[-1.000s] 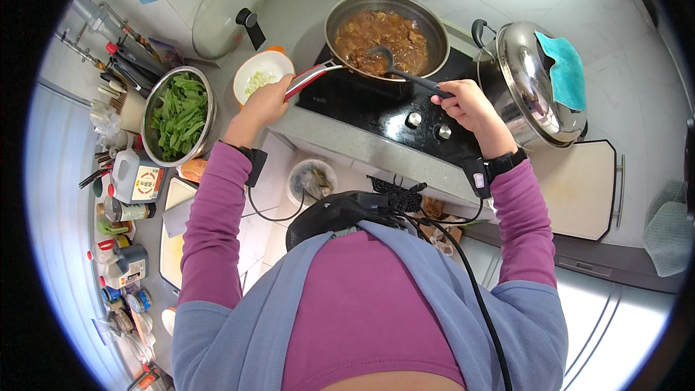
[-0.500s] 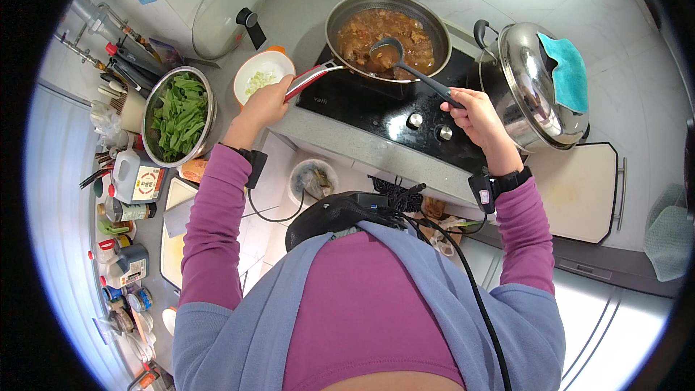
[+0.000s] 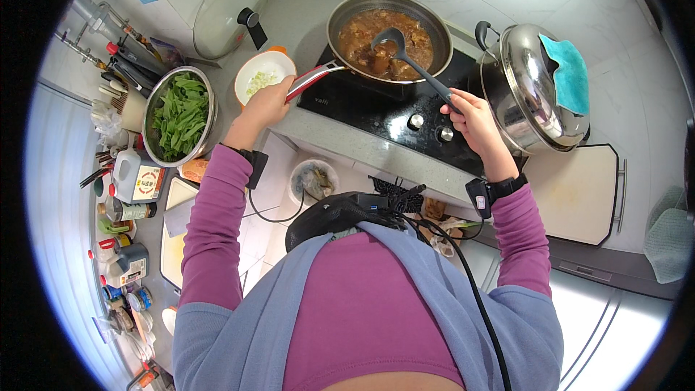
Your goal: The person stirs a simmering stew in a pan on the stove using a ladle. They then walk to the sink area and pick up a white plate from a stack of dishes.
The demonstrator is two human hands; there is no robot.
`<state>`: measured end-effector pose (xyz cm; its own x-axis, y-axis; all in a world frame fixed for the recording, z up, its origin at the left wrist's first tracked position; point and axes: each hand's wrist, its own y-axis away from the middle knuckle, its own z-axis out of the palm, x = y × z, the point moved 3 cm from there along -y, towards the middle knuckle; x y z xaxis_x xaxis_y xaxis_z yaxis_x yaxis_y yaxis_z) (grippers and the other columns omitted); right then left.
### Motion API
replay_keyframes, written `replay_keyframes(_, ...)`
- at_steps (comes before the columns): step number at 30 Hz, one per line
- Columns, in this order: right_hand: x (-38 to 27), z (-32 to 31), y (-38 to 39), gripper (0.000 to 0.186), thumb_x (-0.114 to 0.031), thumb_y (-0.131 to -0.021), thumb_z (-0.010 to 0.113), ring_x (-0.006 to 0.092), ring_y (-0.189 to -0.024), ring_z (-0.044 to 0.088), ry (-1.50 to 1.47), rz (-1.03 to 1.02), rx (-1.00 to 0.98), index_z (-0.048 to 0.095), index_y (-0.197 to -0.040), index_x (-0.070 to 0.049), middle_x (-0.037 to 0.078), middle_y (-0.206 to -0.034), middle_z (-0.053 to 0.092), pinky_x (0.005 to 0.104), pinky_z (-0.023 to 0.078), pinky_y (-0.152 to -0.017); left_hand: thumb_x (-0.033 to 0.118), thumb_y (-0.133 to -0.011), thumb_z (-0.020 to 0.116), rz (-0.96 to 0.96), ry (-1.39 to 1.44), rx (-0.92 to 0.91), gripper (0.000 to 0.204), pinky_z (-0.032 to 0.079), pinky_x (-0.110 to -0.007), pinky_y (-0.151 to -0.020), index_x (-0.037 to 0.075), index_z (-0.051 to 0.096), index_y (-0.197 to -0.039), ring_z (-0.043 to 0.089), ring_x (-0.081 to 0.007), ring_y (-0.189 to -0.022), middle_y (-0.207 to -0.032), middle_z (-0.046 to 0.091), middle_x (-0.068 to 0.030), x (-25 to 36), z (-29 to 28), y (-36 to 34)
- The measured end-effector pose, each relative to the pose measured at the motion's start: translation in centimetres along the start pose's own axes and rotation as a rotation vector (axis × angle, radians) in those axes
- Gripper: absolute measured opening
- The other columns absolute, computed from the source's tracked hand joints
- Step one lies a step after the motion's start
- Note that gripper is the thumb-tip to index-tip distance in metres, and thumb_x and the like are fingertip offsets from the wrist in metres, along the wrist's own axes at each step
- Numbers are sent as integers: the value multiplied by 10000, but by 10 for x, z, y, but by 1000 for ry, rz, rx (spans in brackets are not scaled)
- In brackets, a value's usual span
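Head view: pan [image 3: 439, 29] at 12 o'clock on black hob [image 3: 339, 106], likely heavy, sloshy with stew [image 3: 355, 45]; best held by red handle [image 3: 313, 80] at 8 o'clock. Ladle [image 3: 418, 67] probably light, stiff; grip handle end. Left hand [image 3: 268, 103] wraps pan handle, arm extended toward 11; right hand [image 3: 474, 119] grips ladle, arm toward 1

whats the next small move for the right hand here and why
Probably a slow, gentle stir with the ladle: the right hand already holds its handle, its head is within the pan among the brown stew, and the left hand grips the red pan handle, which should help steady things.
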<state>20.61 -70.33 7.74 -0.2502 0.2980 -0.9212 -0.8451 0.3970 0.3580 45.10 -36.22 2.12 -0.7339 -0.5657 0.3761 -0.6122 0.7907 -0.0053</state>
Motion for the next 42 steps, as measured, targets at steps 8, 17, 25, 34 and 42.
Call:
replay_keyframes(8,0,0,3,443,-112,-976,521,16,-525,375,29,-54,-25,426,-1376,53,70,-825,632,164,270,-435,40,-793,604,12,13,5,518,481,-522,-744,81,435,-1281,630,-437,-864,-911,648,-257,-2,2,-1)
replay_keyframes(17,6,11,20,423,-128,-984,517,15,-535,365,127,-40,-39,451,-1369,36,56,-825,625,165,278,-449,44,-787,612,19,13,10,529,476,-522,-743,85,429,-1282,624,-439,-869,-923,647,-251,-3,2,0)
replay_keyframes(25,16,24,46,419,-157,-954,552,144,-636,594,756,-303,36,512,-1309,61,114,-805,682,282,476,-589,46,-784,604,33,-3,19,516,475,-529,-732,83,427,-1268,622,-442,-858,-916,648,-246,-3,2,-1)
replay_keyframes(34,32,34,72,407,-45,-912,576,370,-691,602,1019,-681,35,485,-1292,65,233,-811,591,421,471,-611,49,-785,609,40,3,32,513,474,-526,-730,87,434,-1265,624,-440,-858,-910,647,-249,0,0,0)
replay_keyframes(42,40,38,85,433,-40,-909,577,370,-669,586,1085,-745,87,468,-1318,53,215,-795,567,432,472,-591,47,-786,612,-13,6,-13,536,472,-521,-739,93,429,-1287,624,-436,-873,-921,646,-252,0,0,0)
